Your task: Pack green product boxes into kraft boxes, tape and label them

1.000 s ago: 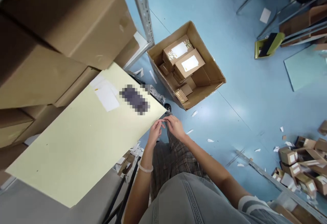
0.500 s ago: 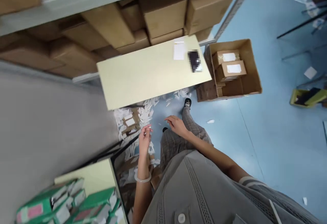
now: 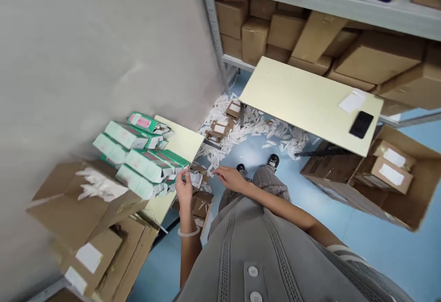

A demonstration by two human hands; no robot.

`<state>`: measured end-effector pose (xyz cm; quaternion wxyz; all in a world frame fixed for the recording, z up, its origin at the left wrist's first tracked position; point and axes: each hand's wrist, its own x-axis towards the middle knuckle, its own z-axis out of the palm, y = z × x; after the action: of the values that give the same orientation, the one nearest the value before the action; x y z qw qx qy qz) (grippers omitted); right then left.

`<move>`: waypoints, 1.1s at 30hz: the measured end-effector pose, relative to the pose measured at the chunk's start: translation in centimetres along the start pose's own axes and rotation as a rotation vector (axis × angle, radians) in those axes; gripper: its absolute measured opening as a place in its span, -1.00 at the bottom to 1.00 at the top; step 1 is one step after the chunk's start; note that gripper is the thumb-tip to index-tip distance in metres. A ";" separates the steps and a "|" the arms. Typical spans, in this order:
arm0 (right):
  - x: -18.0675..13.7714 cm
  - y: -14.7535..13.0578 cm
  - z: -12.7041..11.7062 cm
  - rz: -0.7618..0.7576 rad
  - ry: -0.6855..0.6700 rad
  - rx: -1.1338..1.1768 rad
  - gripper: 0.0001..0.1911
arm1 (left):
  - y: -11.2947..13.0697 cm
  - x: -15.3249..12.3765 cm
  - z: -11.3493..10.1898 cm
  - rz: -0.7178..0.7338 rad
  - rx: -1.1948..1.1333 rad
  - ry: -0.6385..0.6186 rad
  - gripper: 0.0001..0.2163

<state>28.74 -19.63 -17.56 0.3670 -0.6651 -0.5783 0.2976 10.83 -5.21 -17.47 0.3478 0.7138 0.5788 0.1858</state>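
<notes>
My left hand [image 3: 183,186] is raised in front of me, its fingers loosely bent and apart, with nothing visible in them. In the view it borders the torn ends of several green and white cartons [image 3: 146,164], which lie on a cream-coloured table [image 3: 186,142]; whether it touches them I cannot tell. My right hand [image 3: 231,179] hangs before my body over the floor, fingers stretched out and holding nothing.
White paper strips [image 3: 255,122] cover the floor under a second cream table [image 3: 296,95] bearing a phone [image 3: 361,124] and white paper. An open carton [image 3: 418,201] stands right. An open cardboard box [image 3: 69,201] with white strips is left. Shelves [image 3: 327,3] hold brown boxes.
My view has swung left, so the green cartons and the open box beside them have come further into sight. The left hand now appears beside the cartons; both hands keep much the same pose.
</notes>
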 end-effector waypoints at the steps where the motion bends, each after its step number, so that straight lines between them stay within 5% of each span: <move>1: 0.2 -0.5 0.5 -0.019 -0.041 -0.003 -0.72 | -0.4 -0.2 -0.5 0.001 -0.003 0.043 -0.75; 8: 1.5 -2.3 1.8 -0.035 -0.222 -0.031 -0.69 | 1.1 -1.6 -3.9 0.052 0.179 0.307 -0.74; 12: 1.8 -2.3 2.0 -0.011 -0.227 -0.044 -0.68 | 1.8 0.2 -5.1 0.019 0.354 0.491 -0.67; 20: 0.5 -0.1 0.1 0.099 -0.114 -0.068 -0.66 | 0.1 7.9 -3.0 -0.292 0.575 0.457 -0.32; 33: -1.2 3.2 -5.4 0.251 0.125 -0.045 -0.70 | 2.7 12.6 -0.4 -0.534 0.507 0.468 -0.27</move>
<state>34.68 -21.82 -17.25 0.3469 -0.7577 -0.4730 0.2861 15.75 6.75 -16.97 0.0565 0.5406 0.8336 0.0982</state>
